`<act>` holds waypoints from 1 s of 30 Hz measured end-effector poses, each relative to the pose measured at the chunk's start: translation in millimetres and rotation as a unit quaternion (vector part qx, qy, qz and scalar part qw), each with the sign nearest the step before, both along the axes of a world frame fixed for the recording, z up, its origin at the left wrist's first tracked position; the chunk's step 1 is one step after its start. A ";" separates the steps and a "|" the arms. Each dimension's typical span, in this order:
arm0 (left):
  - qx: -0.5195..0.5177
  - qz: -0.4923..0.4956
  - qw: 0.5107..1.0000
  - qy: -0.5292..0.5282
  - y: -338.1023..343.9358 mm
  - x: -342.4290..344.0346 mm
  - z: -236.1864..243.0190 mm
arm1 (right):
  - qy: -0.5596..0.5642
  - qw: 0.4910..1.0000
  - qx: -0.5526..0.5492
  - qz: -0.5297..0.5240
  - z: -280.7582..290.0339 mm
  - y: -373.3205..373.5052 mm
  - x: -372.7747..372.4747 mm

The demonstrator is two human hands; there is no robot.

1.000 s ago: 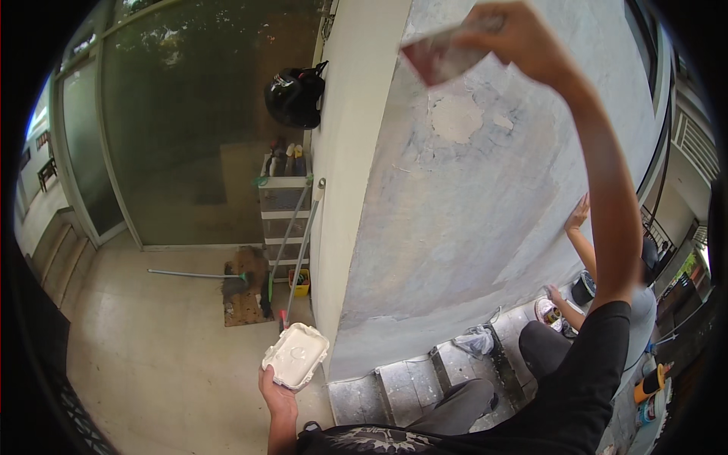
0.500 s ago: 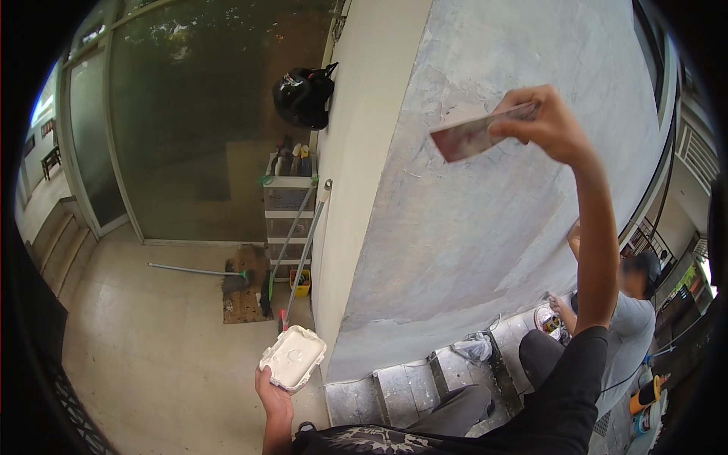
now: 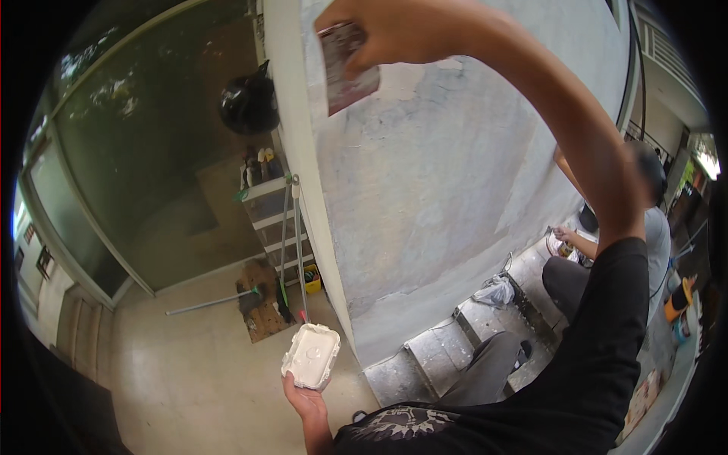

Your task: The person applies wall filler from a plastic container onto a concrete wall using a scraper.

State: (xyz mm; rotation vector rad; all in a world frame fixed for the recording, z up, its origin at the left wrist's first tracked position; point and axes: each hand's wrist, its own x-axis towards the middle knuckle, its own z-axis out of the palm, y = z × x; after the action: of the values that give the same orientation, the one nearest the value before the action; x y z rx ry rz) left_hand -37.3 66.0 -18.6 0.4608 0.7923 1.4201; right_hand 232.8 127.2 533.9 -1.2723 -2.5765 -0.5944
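Note:
My raised right hand (image 3: 394, 34) grips a flat, reddish putty scraper (image 3: 338, 76) close to the upper left corner of the grey-white wall (image 3: 440, 174). Whether the blade touches the wall I cannot tell. The wall's surface is patchy, with rough smears of filler. Low on the left, my left hand (image 3: 307, 400) supports a shallow rectangular white plastic tray (image 3: 331, 365) from below. Smooth white putty (image 3: 312, 353) lies in it with a small mark in the middle.
Splattered steps (image 3: 440, 353) run along the wall's foot, with a plastic bag (image 3: 495, 292) on them. A co-worker (image 3: 658, 227) crouches at right. A drawer unit (image 3: 274, 220), leaning poles, a broom (image 3: 212, 302) and a hanging black helmet (image 3: 249, 104) are at left.
My right hand has swung up and left with the scraper, toward the wall's corner. The view has tilted and shifted. The tray stays in my left hand.

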 end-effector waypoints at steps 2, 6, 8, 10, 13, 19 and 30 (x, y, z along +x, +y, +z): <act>0.010 0.002 1.000 -0.005 1.5 1.1 -1.8 | -0.012 1.000 0.019 -0.006 2.4 7.4 -1.3; 0.000 -0.009 1.000 0.012 -5.9 2.9 9.1 | -0.041 0.997 0.070 0.019 16.5 18.3 -3.8; -0.003 -0.001 1.000 0.003 -4.2 3.7 6.7 | -0.049 0.996 0.063 0.028 26.2 18.6 -9.7; 0.003 -0.003 1.000 0.002 -2.7 2.4 4.7 | -0.064 0.995 0.056 0.043 33.4 7.4 -15.6; 0.007 -0.002 1.000 0.001 -2.1 3.0 5.4 | -0.067 0.984 0.165 0.022 45.1 -9.6 -21.6; -0.003 0.013 1.000 0.010 -2.0 7.9 8.3 | 0.070 0.979 0.183 0.055 57.7 -41.9 9.3; 0.001 0.022 1.000 -0.021 2.4 -4.2 -7.0 | 0.715 0.660 0.014 0.229 -117.3 -8.8 67.7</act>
State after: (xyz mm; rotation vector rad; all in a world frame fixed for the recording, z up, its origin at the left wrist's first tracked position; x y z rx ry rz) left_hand -41.5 68.4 -25.6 0.4160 0.7704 1.4671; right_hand 300.4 118.4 416.5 -0.4970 -1.3112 0.4100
